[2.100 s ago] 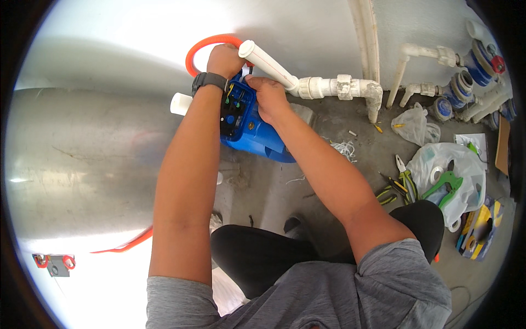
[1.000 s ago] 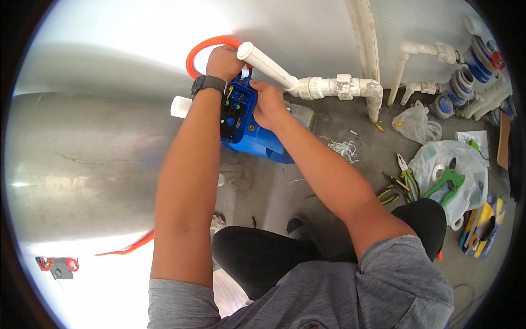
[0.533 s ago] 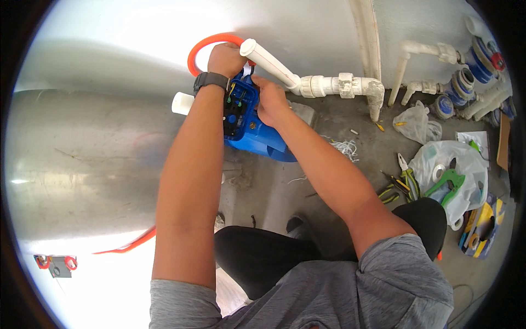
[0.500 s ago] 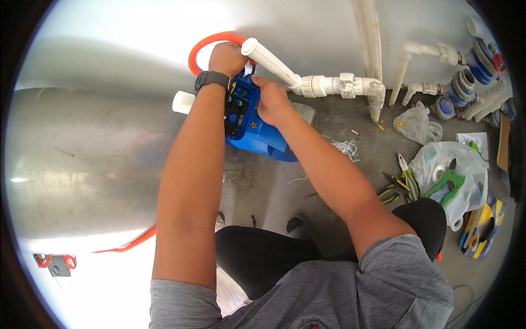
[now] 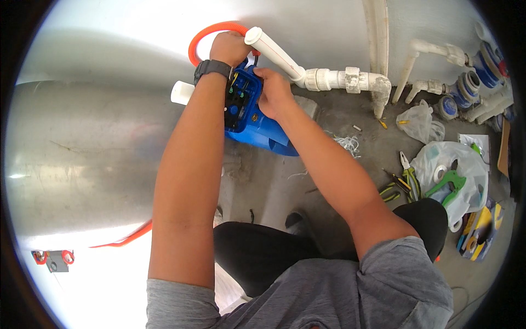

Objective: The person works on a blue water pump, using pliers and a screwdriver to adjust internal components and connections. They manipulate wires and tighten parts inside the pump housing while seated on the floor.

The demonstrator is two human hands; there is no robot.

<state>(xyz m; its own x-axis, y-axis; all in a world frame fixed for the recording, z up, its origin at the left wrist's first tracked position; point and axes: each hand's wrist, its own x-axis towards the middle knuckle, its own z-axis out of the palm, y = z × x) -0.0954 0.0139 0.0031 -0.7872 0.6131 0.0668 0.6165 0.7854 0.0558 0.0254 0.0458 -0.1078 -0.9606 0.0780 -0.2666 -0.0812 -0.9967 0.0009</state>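
Note:
A blue motor (image 5: 255, 137) lies between my arms, its terminal box (image 5: 255, 90) uncovered, with black parts and green and yellow wires inside. An orange corrugated conduit (image 5: 219, 26) loops behind my left hand and comes down to a black cable at the box's top corner. My left hand (image 5: 230, 48), a dark watch on its wrist, is closed just above the box by the conduit's end; its fingertips are hidden. Against the box's right side rests my right hand (image 5: 275, 93), curled, its thumb at the upper corner and its other fingers mostly out of sight.
A white pipe (image 5: 276, 56) slants close by both hands and joins fittings along the wall. A metal tank (image 5: 82, 159) fills the left. At right lie pliers (image 5: 408, 172), a green pipe cutter (image 5: 448, 185) on a plastic bag (image 5: 427, 156), and a yellow-blue box (image 5: 481, 230).
The whole view has shifted slightly. My left hand stays closed above the box, and my right hand keeps its place at the box's side with its thumb stretched a little more level.

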